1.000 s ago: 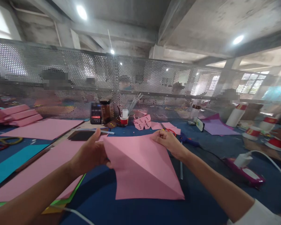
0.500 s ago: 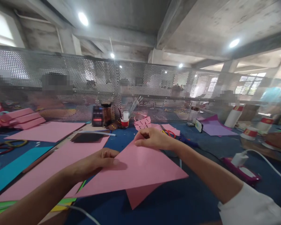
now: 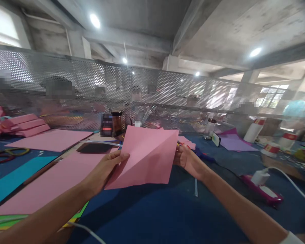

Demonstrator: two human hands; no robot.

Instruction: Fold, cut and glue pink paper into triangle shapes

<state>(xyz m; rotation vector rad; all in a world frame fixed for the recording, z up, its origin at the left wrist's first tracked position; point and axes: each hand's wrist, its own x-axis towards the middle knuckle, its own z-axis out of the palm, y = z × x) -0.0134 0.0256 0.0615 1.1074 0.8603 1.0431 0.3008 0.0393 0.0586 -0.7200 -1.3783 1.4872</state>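
A sheet of pink paper (image 3: pixel 147 159) is held up above the blue table, opened out, with a diagonal crease running across it. My left hand (image 3: pixel 110 164) pinches its left edge, thumb on the front face and the other fingers mostly behind. At the right edge my right hand (image 3: pixel 186 159) grips the same sheet, its fingertips partly hidden behind the paper. The sheet blocks part of the white cup and the folded pink pieces at the back of the table.
Large pink sheets (image 3: pixel 48 179) and a blue strip (image 3: pixel 20 178) lie at the left, near scissors (image 3: pixel 8 156). A dark jar (image 3: pixel 117 123) stands at the back before a perforated metal screen (image 3: pixel 162 91). To the right are purple paper (image 3: pixel 234 140), a glue gun (image 3: pixel 203 155) and a power strip (image 3: pixel 264 193).
The pink sheet went from folded over to opened out and raised upright. My right hand moved from its top to its right edge; my left hand shifted slightly up.
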